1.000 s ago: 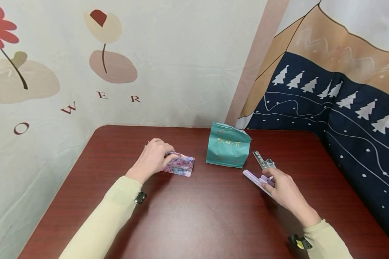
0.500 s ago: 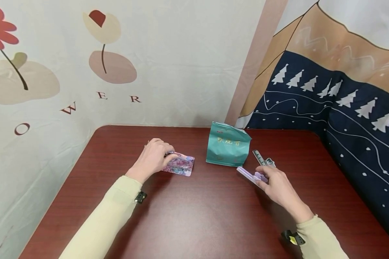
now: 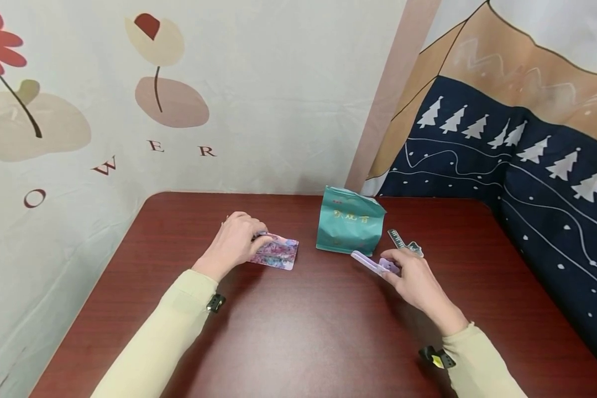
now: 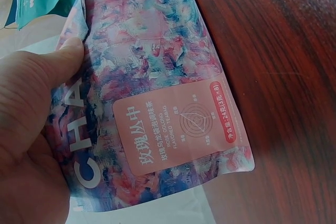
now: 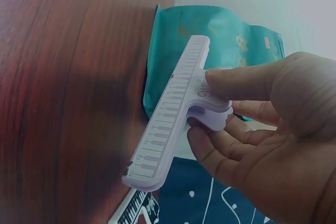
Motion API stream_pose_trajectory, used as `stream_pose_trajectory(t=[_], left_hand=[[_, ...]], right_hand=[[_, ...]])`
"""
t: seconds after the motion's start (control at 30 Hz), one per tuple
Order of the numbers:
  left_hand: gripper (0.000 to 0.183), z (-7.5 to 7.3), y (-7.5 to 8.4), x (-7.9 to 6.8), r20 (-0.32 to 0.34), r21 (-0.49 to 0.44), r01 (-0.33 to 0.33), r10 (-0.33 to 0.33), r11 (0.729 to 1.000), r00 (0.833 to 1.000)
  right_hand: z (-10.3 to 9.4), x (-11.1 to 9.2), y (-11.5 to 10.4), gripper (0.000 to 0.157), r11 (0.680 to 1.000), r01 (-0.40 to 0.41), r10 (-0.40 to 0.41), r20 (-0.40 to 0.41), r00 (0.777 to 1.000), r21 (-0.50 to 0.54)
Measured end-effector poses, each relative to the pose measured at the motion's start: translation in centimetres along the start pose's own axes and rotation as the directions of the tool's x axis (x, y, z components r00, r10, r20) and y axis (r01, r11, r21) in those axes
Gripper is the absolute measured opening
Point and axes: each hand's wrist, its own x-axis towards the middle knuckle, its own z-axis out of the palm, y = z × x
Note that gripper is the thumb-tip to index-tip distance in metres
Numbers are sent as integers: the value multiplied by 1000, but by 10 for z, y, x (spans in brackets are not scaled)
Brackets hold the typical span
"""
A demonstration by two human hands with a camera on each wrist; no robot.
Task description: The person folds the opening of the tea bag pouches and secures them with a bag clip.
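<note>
One patterned pouch (image 3: 276, 253) and one lilac clip (image 5: 170, 107), both held
The left hand (image 3: 235, 242) grips the pouch just left of the head view's centre; the right hand (image 3: 412, 276) pinches the clip (piano keys printed along it) right of centre, near a green bag (image 3: 350, 222).

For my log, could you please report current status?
Left hand gripping pink pouch. Right hand pinching purple clip. Green bag standing beyond, probably not in the way.
</note>
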Motion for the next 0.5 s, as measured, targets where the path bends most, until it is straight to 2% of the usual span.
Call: stream_pose_trajectory(t=[0.33,0.5], left_hand=[[20,-2,2,1,24,4,24,-25,1000,999],[20,-2,2,1,21,5,23,-23,1000,1000]], right_hand=[[4,6,-7,28,999,0,-2,39,999,46],[6,9,-8,29,999,14,-15,35,999,46]])
